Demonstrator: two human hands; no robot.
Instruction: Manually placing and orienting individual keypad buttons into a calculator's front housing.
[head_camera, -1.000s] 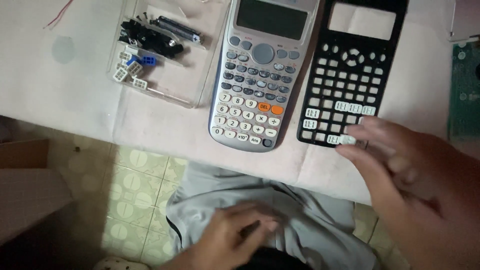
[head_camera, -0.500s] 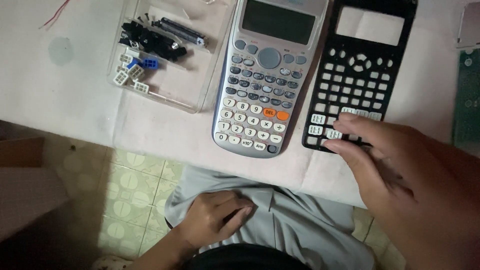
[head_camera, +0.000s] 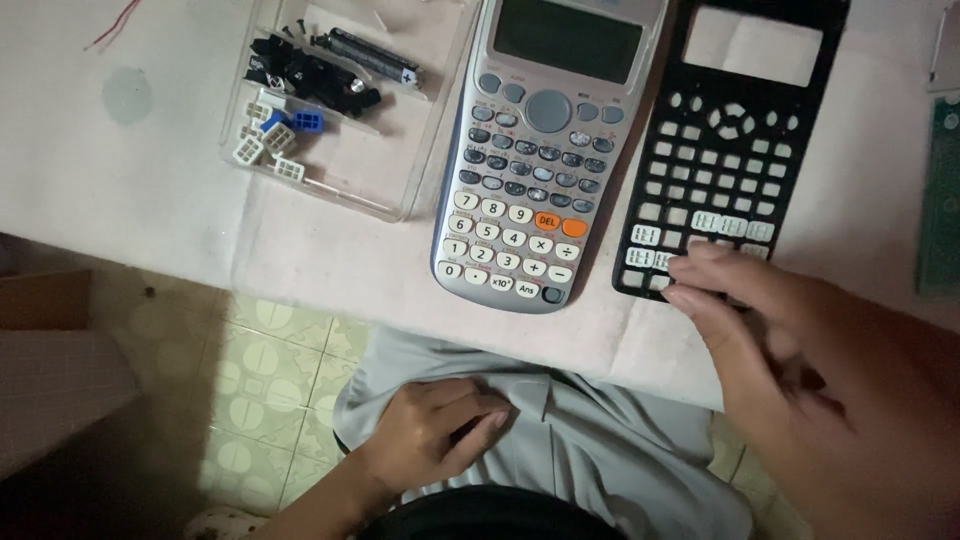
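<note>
My right hand (head_camera: 800, 380) reaches in from the lower right. Its spread fingertips touch the bottom rows of a black calculator faceplate (head_camera: 740, 150) that lies flat on the white table. A few white key pieces sit in the faceplate's lower holes, and the other holes are bare. To its left lies a silver scientific calculator (head_camera: 535, 170) with all its keys in place. My left hand (head_camera: 435, 430) rests below the table edge on grey fabric over my lap, with the fingers curled together and nothing visible in them.
A clear plastic tray (head_camera: 350, 175) at upper left holds black parts, a battery (head_camera: 370, 58), white connectors (head_camera: 262, 150) and a blue piece (head_camera: 308, 121). A green circuit board (head_camera: 942, 200) lies at the right edge. A cardboard box (head_camera: 50, 350) stands on the tiled floor (head_camera: 270, 370).
My left hand has slid slightly up my lap. My right hand's fingertips have shifted a little along the faceplate's bottom rows. The calculator and tray have not moved.
</note>
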